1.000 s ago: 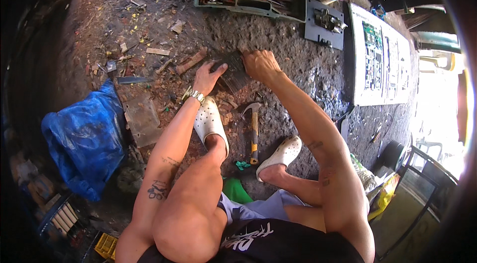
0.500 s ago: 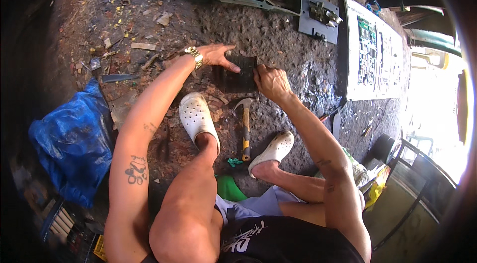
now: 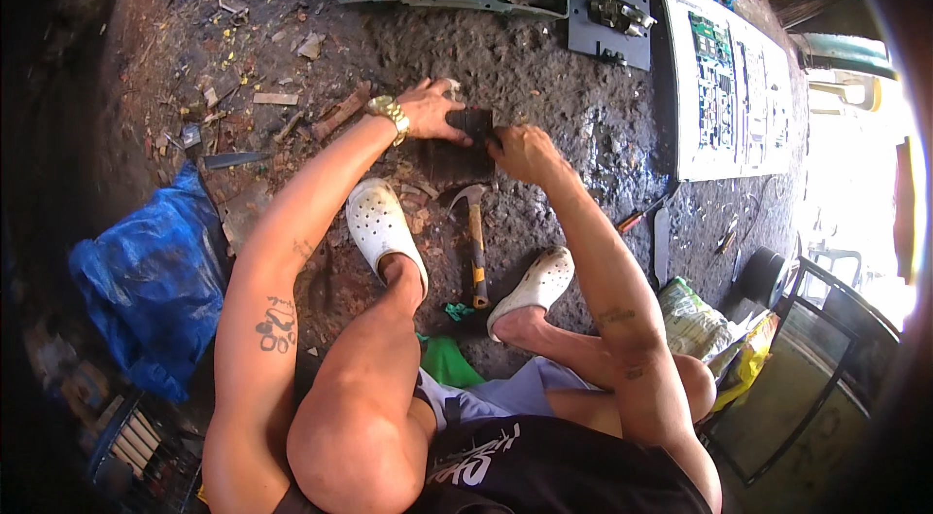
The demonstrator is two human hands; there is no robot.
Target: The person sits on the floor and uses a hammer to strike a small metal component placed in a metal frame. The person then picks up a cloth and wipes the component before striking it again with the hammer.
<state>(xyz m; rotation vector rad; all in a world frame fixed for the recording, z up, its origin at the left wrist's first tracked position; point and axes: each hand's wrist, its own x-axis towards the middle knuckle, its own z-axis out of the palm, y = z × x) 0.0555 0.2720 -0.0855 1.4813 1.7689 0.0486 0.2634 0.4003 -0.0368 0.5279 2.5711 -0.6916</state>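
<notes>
A dark rectangular block (image 3: 449,162) lies on the ground in front of me. My right hand (image 3: 528,154) is closed at the right edge of a dark flat piece (image 3: 475,120) that stands out over the block. My left hand (image 3: 433,112) rests at the block's far left side, thumb reaching onto the dark piece and fingers spread away from it. A small pale bit shows by the left fingertips; I cannot make out what it is. Just nearer than the block lies a claw hammer (image 3: 477,247) with a yellow and dark handle.
An open toolbox (image 3: 457,4) full of hand tools stands at the far side. Beside it are a grey metal plate with a bracket (image 3: 610,18) and a white board with circuit boards (image 3: 727,77). A blue tarp (image 3: 151,281) lies left, a knife blade (image 3: 235,160) above it.
My left hand has moved in closer, its thumb now on the dark piece. The right hand has shifted slightly left, and the view has tilted a little.
</notes>
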